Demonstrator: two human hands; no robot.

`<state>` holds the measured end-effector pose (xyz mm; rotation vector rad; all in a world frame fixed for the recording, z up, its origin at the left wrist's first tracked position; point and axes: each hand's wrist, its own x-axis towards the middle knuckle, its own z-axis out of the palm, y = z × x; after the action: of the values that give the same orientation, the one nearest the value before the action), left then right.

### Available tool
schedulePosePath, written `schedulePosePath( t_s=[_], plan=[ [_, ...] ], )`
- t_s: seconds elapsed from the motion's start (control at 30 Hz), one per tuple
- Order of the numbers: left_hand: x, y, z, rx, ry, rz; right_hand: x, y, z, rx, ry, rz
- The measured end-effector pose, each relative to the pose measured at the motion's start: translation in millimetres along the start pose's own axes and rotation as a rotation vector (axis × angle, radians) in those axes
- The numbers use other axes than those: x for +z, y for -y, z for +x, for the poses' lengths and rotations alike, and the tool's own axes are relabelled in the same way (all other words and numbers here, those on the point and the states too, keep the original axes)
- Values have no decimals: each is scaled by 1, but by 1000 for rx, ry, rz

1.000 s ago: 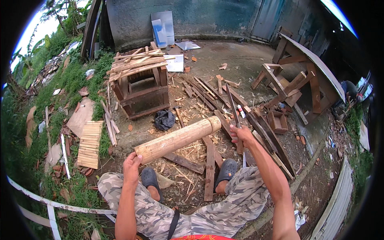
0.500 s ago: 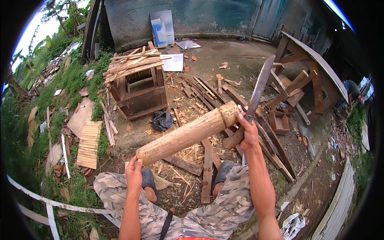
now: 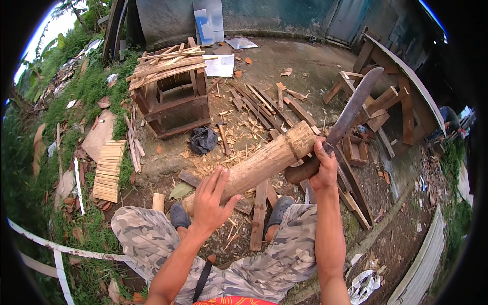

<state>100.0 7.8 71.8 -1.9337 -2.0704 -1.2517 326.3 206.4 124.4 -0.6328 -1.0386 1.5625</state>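
A thick, pale bamboo section (image 3: 264, 156) slants across in front of me, its right end raised and ringed by a node. My left hand (image 3: 212, 199) lies over its lower left end with the fingers stretched out, covering part of it. My right hand (image 3: 324, 165) is closed on a machete (image 3: 355, 108) beside the upper right end of the bamboo. The dark blade points up and to the right, and the brown wooden handle sticks out leftward below the bamboo.
A wooden stool-like frame (image 3: 175, 116) stacked with strips stands far left. A hammer (image 3: 224, 140) lies by a black plastic bag (image 3: 203, 140). Planks (image 3: 260, 216) and shavings cover the ground. A small wooden box (image 3: 355, 150) sits at right, near a leaning table (image 3: 406, 86).
My left hand has moved from pinching the bamboo's lower end to lying spread on top of it. The bamboo and machete have shifted slightly right, and the blade tilts further right.
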Motion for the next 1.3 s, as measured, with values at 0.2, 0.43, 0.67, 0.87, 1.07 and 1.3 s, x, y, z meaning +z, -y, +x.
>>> schedulePosePath(
  t_s=[0.2,0.43,0.67,0.87,1.07,1.3],
  plan=[
    [-11,-13,0,-127,-51,-226,-3,10,-3,10,61,91],
    [-22,-19,6,-546,202,-684,-9,8,-1,11,178,140],
    [-40,-30,0,-447,304,-429,-7,6,3,26,129,219],
    [-19,-27,-14,-439,350,-219,7,-5,6,-131,-92,-406],
    [-8,-16,-22,-618,334,-317,17,-4,-12,-323,20,-1246],
    [-26,-17,-15,-716,343,-385,44,-40,-46,-463,539,-1602]
  ],
)
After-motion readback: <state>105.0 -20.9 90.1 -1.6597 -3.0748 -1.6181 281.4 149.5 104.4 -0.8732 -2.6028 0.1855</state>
